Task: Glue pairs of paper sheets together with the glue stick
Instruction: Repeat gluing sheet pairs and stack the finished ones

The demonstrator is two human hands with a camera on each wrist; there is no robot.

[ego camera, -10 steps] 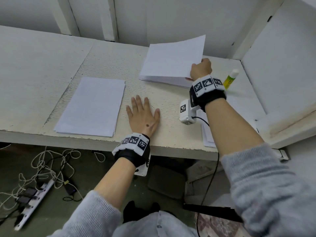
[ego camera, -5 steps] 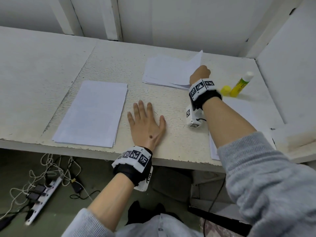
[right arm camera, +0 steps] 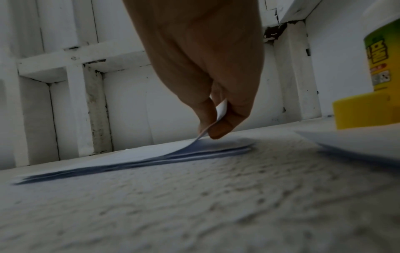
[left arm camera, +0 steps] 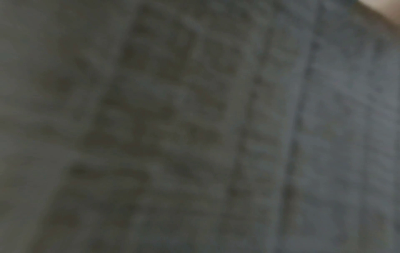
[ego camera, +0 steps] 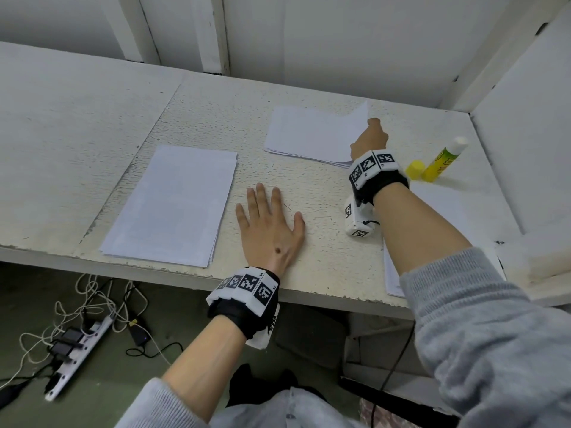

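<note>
The right hand [right arm camera: 207, 71] is pinching the near right corner of the top sheet [right arm camera: 138, 154] between thumb and fingertips [right arm camera: 218, 130], and that grip is curling the corner up off the far stack [ego camera: 306, 134] while the rest of the sheet is lying flat on it. A single sheet like this is looking very light and floppy, so it is likely bending wherever it is unsupported; a corner or edge pinch seems the right hold, though a tight squeeze is risking a crease, and the sheet beneath may be clinging and coming along. The left hand [ego camera: 272, 227] is resting flat, fingers spread and holding nothing, on the rough white worktop [ego camera: 309, 242] between a second stack of paper [ego camera: 173, 205] and the right forearm. Just right of the right wrist the uncapped glue stick [ego camera: 441, 162] is standing, its yellow cap [ego camera: 414, 169] beside it, and more paper [right arm camera: 357, 143] is lying near the worktop's front edge. The left wrist view is too dark and blurred to read.
</note>
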